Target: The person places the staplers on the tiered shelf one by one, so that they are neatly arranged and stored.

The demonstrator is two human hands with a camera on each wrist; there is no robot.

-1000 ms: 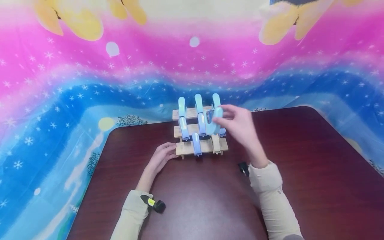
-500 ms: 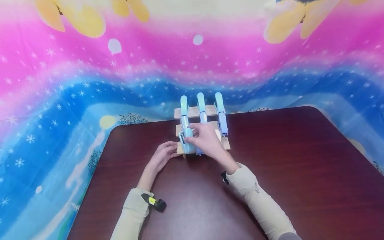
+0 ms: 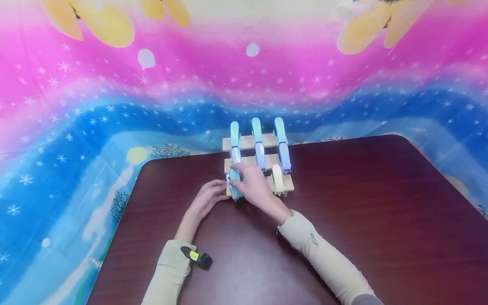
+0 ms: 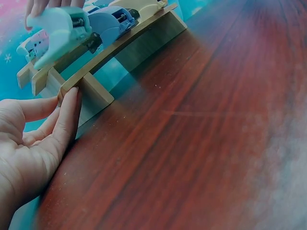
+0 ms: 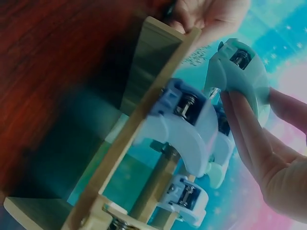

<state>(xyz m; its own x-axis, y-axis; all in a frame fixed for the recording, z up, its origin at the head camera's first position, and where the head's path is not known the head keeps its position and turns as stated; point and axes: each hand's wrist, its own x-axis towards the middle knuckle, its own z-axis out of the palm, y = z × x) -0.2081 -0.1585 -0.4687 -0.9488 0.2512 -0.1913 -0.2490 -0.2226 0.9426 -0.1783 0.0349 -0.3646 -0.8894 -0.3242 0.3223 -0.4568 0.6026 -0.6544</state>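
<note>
A tiered wooden rack point(image 3: 288, 183) with three boards carries plastic spring clips. My left hand point(image 3: 206, 198) pinches the left end of its front board point(image 4: 117, 46) between thumb and fingers. My right hand point(image 3: 256, 185) grips a mint clip point(image 5: 256, 79) above that board's left end; in the right wrist view it looks apart from the wood. A lavender clip point(image 5: 192, 136) sits mid-board, hidden by my right hand in the head view. A cream clip point(image 3: 277, 180) sits to its right. Lavender clips point(image 3: 284, 157) line the middle board, mint ones point(image 3: 280, 130) the back board.
The rack stands near the far edge of a dark red-brown table point(image 3: 244, 262). A patterned cloth backdrop point(image 3: 183, 76) hangs close behind it. A black strap device point(image 3: 200, 257) is on the left sleeve.
My right hand has carried the mint clip from the rack's right side leftward and down to the front board's left end. My left hand has stayed on the rack.
</note>
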